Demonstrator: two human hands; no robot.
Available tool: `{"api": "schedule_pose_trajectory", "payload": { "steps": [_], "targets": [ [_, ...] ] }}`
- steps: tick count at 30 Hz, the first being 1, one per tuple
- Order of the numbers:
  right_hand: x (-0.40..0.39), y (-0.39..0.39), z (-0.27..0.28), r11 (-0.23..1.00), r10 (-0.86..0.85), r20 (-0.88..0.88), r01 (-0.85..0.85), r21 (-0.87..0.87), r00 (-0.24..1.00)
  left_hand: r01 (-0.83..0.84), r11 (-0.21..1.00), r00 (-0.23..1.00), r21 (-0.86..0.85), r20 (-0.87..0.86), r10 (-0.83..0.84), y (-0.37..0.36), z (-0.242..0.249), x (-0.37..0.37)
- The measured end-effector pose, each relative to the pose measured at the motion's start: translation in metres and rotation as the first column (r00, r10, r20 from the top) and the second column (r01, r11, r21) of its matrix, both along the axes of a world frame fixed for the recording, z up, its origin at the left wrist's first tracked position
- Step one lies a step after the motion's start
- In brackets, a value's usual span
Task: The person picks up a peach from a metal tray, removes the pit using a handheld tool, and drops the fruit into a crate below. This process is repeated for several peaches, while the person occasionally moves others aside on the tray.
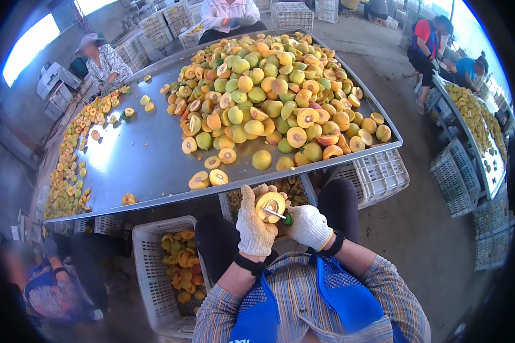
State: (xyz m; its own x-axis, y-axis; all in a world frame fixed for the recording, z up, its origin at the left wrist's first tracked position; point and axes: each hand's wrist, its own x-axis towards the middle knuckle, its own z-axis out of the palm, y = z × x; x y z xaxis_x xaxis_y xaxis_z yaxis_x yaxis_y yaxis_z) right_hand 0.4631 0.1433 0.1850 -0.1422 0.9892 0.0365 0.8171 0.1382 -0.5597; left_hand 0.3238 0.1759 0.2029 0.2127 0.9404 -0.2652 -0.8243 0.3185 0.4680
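Note:
My left hand (255, 230), in a knitted work glove, is wrapped round a halved yellow peach (262, 202) with its cut face up. My right hand (311, 227), gloved in white, grips a pitting knife (274, 214) by its green handle. The metal loop of the knife lies against the middle of the cut face, around the pit area. Both hands are above my lap, just in front of the metal table's near edge. Partly hidden below them is a crate (228, 209) of cut peach pieces.
A big heap of halved peaches (257, 97) covers much of the metal table (149, 166); more lie along its left side. A white crate (149, 286) of peach pieces stands left of my legs, another crate (377, 177) to the right. Several people sit around, one (104, 63) across the table's left corner.

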Motion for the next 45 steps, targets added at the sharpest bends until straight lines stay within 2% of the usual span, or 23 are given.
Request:
{"api": "schedule_pose_trajectory", "payload": {
  "steps": [12,14,15,17,18,19,21,22,23,25,27,28,29,30,31,32,33,35,37,38,41,43,45],
  "targets": [
    [0.01,0.005,-0.002,0.982,0.186,-0.026,-0.186,0.02,0.982,-0.053,0.998,0.975,0.016,-0.214,0.055,-0.006,0.013,-0.001],
    [0.008,-0.002,0.009,0.94,0.308,-0.303,-0.338,-0.051,0.902,0.062,0.994,0.962,0.086,-0.272,-0.037,-0.005,0.022,-0.005],
    [0.009,-0.001,0.005,0.939,0.308,-0.303,-0.339,-0.054,0.902,0.061,0.995,0.962,0.083,-0.27,-0.037,-0.002,0.023,-0.007],
    [0.011,0.007,0.004,0.885,0.466,-0.05,-0.464,0.043,0.884,0.198,0.969,0.975,0.147,-0.134,-0.179,0.005,0.027,-0.014],
    [0.013,0.008,0.014,0.925,0.364,0.035,-0.357,-0.128,0.931,0.225,0.963,0.965,0.15,-0.169,-0.199,0.009,0.025,-0.016],
    [0.01,0.005,0.021,0.926,0.363,0.036,-0.356,-0.128,0.931,0.226,0.963,0.965,0.151,-0.169,-0.2,0.012,0.026,-0.018],
    [0.007,0.001,0.028,0.941,0.22,-0.011,-0.215,-0.261,0.976,0.289,0.94,0.893,0.179,-0.405,-0.197,0.016,0.027,-0.02],
    [0.004,0.0,0.026,0.859,0.216,-0.178,-0.274,-0.432,0.96,0.292,0.928,0.918,0.231,-0.339,-0.205,0.017,0.026,-0.019],
    [0.003,-0.007,0.012,0.826,0.256,-0.559,-0.479,-0.297,0.789,0.29,0.929,0.919,0.228,-0.338,-0.204,0.016,0.023,-0.02],
    [-0.006,-0.015,-0.026,0.933,0.359,-0.444,-0.334,0.136,0.821,0.364,0.813,0.929,0.454,-0.111,-0.354,0.014,0.017,-0.022],
    [-0.002,0.003,0.034,0.914,0.247,0.135,-0.185,-0.36,0.959,0.397,0.817,0.918,0.419,-0.188,-0.349,0.017,0.021,-0.023],
    [0.009,0.012,-0.004,0.941,0.334,0.243,-0.308,-0.137,0.911,0.411,0.854,0.891,0.321,-0.341,-0.301,0.02,0.021,-0.022],
    [0.008,0.015,-0.025,0.941,0.334,0.246,-0.308,-0.136,0.91,0.405,0.886,0.834,0.224,-0.488,-0.258,0.022,0.02,-0.022],
    [0.005,0.012,-0.042,0.928,0.369,-0.019,-0.37,-0.039,0.929,0.405,0.886,0.835,0.228,-0.486,-0.257,0.023,0.018,-0.022],
    [0.003,0.008,-0.05,0.913,0.405,-0.278,-0.402,0.072,0.871,0.423,0.866,0.885,0.269,-0.327,-0.331,0.022,0.014,-0.022],
    [-0.002,-0.001,-0.031,0.847,0.387,-0.67,-0.531,-0.013,0.634,0.429,0.847,0.903,0.313,-0.159,-0.399,0.02,0.009,-0.023],
    [-0.007,-0.008,-0.03,0.784,0.319,-0.789,-0.614,-0.092,0.525,0.426,0.83,0.888,0.359,0.01,-0.46,0.02,0.007,-0.023],
    [-0.013,-0.003,-0.019,0.651,0.174,-0.82,-0.688,-0.319,0.545,0.366,0.839,0.899,0.404,0.079,-0.43,0.02,0.006,-0.017],
    [-0.009,0.012,-0.028,0.766,0.553,-0.404,-0.635,-0.098,0.729,0.087,0.993,0.991,-0.074,0.104,-0.079,0.02,0.007,-0.018],
    [-0.014,0.018,-0.013,0.792,0.539,-0.181,-0.568,-0.225,0.823,0.068,0.997,0.995,-0.027,0.074,-0.066,0.025,-0.014,-0.026],
    [-0.023,0.021,0.009,0.845,0.436,-0.011,-0.414,-0.34,0.9,-0.103,0.992,0.995,-0.077,0.004,0.104,0.031,-0.023,-0.051],
    [-0.023,0.025,-0.008,0.85,0.473,0.041,-0.444,-0.284,0.88,-0.229,0.972,0.973,-0.052,-0.011,0.229,0.035,-0.019,-0.074],
    [-0.014,0.032,-0.026,0.858,0.495,0.111,-0.464,-0.221,0.862,-0.362,0.93,0.918,-0.065,-0.199,0.343,0.031,-0.017,-0.117]
  ]
}}
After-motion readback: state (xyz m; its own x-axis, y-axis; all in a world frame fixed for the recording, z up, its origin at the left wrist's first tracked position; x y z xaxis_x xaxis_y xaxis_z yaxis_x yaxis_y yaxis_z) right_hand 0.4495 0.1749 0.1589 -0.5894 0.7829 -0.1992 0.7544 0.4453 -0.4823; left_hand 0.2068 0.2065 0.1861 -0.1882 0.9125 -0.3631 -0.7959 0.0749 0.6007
